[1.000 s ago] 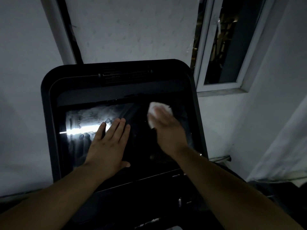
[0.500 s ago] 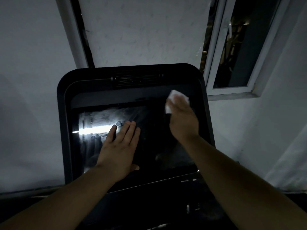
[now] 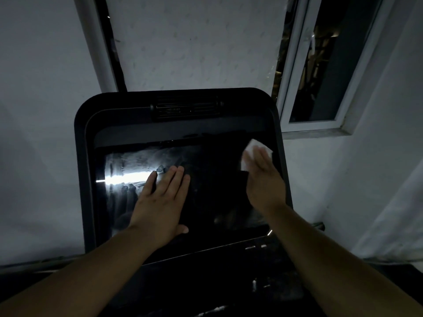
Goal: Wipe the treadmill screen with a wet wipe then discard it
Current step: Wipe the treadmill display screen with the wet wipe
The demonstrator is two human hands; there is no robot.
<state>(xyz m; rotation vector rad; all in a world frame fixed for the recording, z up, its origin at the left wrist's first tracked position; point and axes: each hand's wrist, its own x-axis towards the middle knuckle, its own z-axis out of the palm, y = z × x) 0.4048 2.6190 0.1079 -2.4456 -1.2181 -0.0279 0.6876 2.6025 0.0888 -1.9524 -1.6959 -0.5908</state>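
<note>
The treadmill screen (image 3: 212,184) is a dark glossy panel in a black rounded console, tilted up toward me. A bright light streak and smeary marks show on its left part. My left hand (image 3: 160,202) lies flat on the screen's middle-left, fingers together and pointing up. My right hand (image 3: 265,181) presses a white wet wipe (image 3: 249,154) against the screen's upper right corner; the wipe sticks out above and left of my fingers, the rest is hidden under the hand.
A white wall rises behind the console (image 3: 178,99). A white-framed window (image 3: 320,72) with dark glass stands at the upper right, its sill (image 3: 320,133) just right of the console's top corner. A pale curtain (image 3: 398,213) hangs at the far right. Small buttons (image 3: 254,247) sit below the screen.
My right hand has slid the wipe from the screen's upper middle toward its upper right corner. The left hand has stayed flat in place on the screen. The view has shifted.
</note>
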